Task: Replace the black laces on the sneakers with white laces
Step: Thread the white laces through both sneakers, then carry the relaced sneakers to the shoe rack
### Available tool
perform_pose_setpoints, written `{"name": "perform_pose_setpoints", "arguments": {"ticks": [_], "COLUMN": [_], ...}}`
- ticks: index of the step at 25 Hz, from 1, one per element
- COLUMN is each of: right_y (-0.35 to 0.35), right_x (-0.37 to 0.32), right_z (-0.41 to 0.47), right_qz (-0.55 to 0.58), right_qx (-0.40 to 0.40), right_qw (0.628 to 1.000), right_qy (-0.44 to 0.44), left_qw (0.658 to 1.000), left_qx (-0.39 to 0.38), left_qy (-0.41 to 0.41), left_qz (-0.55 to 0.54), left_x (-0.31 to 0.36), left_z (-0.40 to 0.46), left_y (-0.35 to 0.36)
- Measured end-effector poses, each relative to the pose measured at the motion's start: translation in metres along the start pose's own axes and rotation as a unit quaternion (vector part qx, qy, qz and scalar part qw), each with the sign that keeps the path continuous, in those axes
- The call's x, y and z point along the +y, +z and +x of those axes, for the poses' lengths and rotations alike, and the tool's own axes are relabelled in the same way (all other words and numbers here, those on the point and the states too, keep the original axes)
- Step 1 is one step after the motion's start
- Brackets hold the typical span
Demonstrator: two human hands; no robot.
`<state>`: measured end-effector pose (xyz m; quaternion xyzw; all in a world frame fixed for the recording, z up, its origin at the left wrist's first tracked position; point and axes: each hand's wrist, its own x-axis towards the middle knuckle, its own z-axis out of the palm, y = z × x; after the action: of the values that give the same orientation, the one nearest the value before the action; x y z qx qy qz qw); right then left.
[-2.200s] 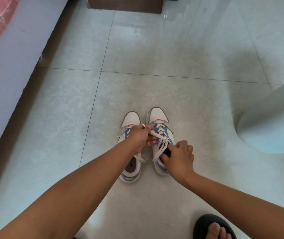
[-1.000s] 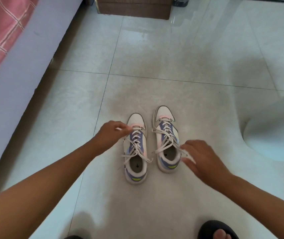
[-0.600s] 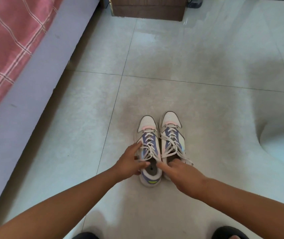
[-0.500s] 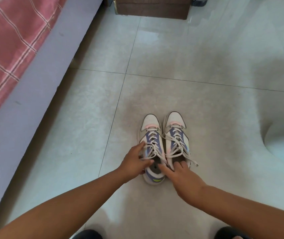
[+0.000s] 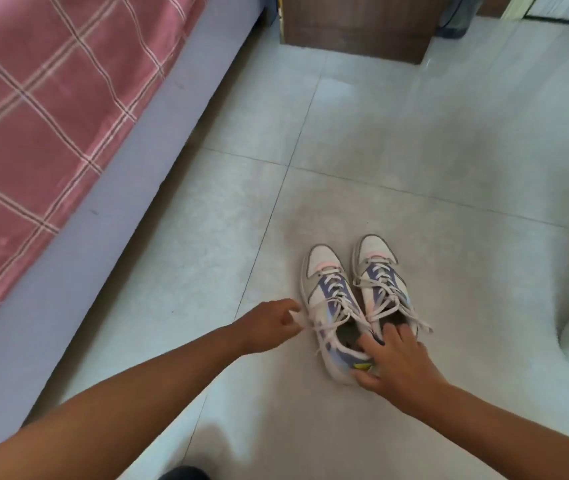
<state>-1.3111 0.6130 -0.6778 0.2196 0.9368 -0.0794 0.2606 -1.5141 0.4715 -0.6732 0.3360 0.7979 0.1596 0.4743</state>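
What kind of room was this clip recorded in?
Most likely a bedroom at home. A bed with a pink checked sheet runs along the left, a dark wooden cabinet stands at the far side, and the sneakers sit on a pale tiled floor.

2 sneakers [image 5: 352, 306] (laced white), 2 hands [image 5: 392, 363]

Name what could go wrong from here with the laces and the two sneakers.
The left hand pinches a white lace end of the left sneaker and may pull it out of its eyelets. The right hand grips both heels; loose lace ends of the right sneaker could catch under its fingers.
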Motion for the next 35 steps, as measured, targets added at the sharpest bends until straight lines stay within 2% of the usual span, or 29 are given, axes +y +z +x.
{"name": "perform_pose_setpoints", "arguments": {"ticks": [3,4,8,12,15,18,20,23,25,27,31,32,34,35], "right_y": [-0.058,-0.084,-0.181,-0.279,-0.373,-0.465,-0.516,-0.574,-0.597,-0.607,-0.595,-0.587,-0.569,-0.558], "right_x": [0.018,0.020,0.014,-0.012,-0.030,-0.050,-0.059,-0.064,-0.063,-0.066,-0.094,-0.105,-0.131,-0.146], "right_z": [-0.001,-0.003,-0.039,-0.122,-0.186,-0.250,-0.294,-0.342,-0.363,-0.387,-0.426,-0.434,-0.458,-0.477], "right_qz": [-0.020,-0.012,0.114,0.201,0.228,0.236,0.200,0.152,0.123,0.096,0.016,-0.012,-0.073,-0.100], "right_qx": [-0.062,-0.079,-0.132,-0.151,-0.171,-0.155,-0.134,-0.091,-0.071,-0.062,-0.100,-0.116,-0.150,-0.171], "right_qw": [0.997,0.995,0.983,0.966,0.952,0.942,0.943,0.934,0.926,0.917,0.908,0.901,0.873,0.854], "right_qy": [-0.049,-0.060,-0.061,-0.056,-0.110,-0.181,-0.230,-0.311,-0.349,-0.382,-0.407,-0.418,-0.459,-0.480], "left_qw": [0.994,0.993,0.996,0.971,0.968,0.969,0.963,0.935,0.885,0.811,0.723,0.682,0.561,0.513], "left_qx": [-0.025,-0.019,0.019,0.134,0.170,0.210,0.242,0.324,0.411,0.487,0.511,0.526,0.572,0.588], "left_qy": [-0.051,-0.064,-0.090,-0.147,-0.147,-0.117,-0.113,-0.125,-0.165,-0.234,-0.359,-0.401,-0.476,-0.495], "left_qz": [0.094,0.093,-0.014,-0.132,-0.113,-0.051,-0.033,-0.068,-0.140,-0.226,-0.296,-0.312,-0.361,-0.382], "left_x": [0.013,0.026,0.106,0.181,0.233,0.289,0.330,0.382,0.408,0.428,0.446,0.448,0.453,0.458], "left_z": [-0.042,-0.060,-0.137,-0.253,-0.354,-0.445,-0.503,-0.579,-0.626,-0.681,-0.786,-0.807,-0.844,-0.861], "left_y": [-0.046,-0.061,-0.103,-0.154,-0.200,-0.238,-0.248,-0.244,-0.222,-0.177,-0.065,-0.044,-0.004,0.015]}}
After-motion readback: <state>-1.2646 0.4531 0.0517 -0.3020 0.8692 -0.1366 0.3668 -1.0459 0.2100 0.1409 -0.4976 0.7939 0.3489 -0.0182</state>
